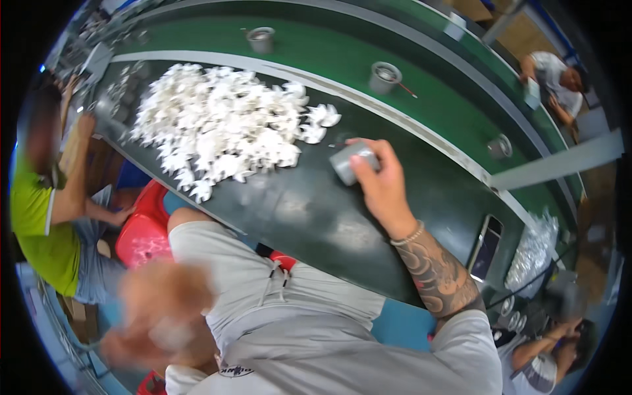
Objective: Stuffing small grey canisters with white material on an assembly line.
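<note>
My right hand (383,181) is closed round a grey cylindrical housing (352,163), which lies tilted just above or on the dark green tabletop (309,217). To its left spreads a large heap of small white plastic pieces (224,125), with a few loose ones at its right end. My left hand (164,306) is off the table at the lower left, beside my lap. Motion smears it, so its fingers do not show clearly. A whitish patch by it is too blurred to name.
Beyond the table runs a green conveyor belt (322,49) carrying grey cups (384,77). A phone (486,249) and a clear plastic bag (532,253) lie at the right. A grey post (559,161) juts in there. A co-worker in a yellow-green shirt (39,230) sits left, near a red stool (145,227).
</note>
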{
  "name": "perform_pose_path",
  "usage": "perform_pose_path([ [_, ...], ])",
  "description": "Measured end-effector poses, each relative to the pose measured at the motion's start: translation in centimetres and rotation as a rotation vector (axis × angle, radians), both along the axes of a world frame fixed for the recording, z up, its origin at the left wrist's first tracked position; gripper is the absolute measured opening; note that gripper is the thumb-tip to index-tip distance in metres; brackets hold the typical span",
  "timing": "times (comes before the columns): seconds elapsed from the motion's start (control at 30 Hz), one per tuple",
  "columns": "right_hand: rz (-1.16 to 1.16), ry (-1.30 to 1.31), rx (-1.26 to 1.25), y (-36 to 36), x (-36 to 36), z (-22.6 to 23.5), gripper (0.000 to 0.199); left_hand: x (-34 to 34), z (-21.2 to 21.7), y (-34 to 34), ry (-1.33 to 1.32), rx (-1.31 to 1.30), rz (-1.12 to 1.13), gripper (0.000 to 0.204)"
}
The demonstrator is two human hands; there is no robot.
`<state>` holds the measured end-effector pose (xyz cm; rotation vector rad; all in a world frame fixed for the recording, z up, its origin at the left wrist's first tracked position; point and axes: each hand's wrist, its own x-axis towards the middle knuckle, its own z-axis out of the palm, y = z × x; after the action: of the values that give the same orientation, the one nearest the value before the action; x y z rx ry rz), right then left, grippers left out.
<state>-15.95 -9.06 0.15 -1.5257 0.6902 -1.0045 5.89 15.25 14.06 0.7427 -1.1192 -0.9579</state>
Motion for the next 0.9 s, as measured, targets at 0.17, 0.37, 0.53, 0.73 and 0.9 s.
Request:
perform_pose_path([
  [0.17, 0.064, -0.286, 0.407, 0.5, 0.1, 1.4, 0.029, -2.8, -6.0, -7.5, -0.239, 0.390, 0.054, 0.053],
  [0.37, 0.232, -0.271, 0.604, 2.0, -0.3, 2.0, 0.040, -5.5, -9.9, -10.4, -0.020, 0.336, 0.062, 0.026],
  [0.53, 0.244, -0.204, 0.551, 2.8, 0.3, 2.1, 0.039, -5.4, -12.3, -10.5, 0.212, 0.280, 0.019, 0.033],
  [0.73, 0.327, -0.064, 0.520, 2.7, 0.4, 2.8, 0.040, -6.1, -13.6, -10.3, -0.111, 0.213, 0.210, 0.017],
  [0.9, 0.305, 0.053, 0.482, 2.8, 0.4, 2.8, 0.046, -6.1, -13.8, -10.7, -0.496, 0.061, 0.321, 0.019],
])
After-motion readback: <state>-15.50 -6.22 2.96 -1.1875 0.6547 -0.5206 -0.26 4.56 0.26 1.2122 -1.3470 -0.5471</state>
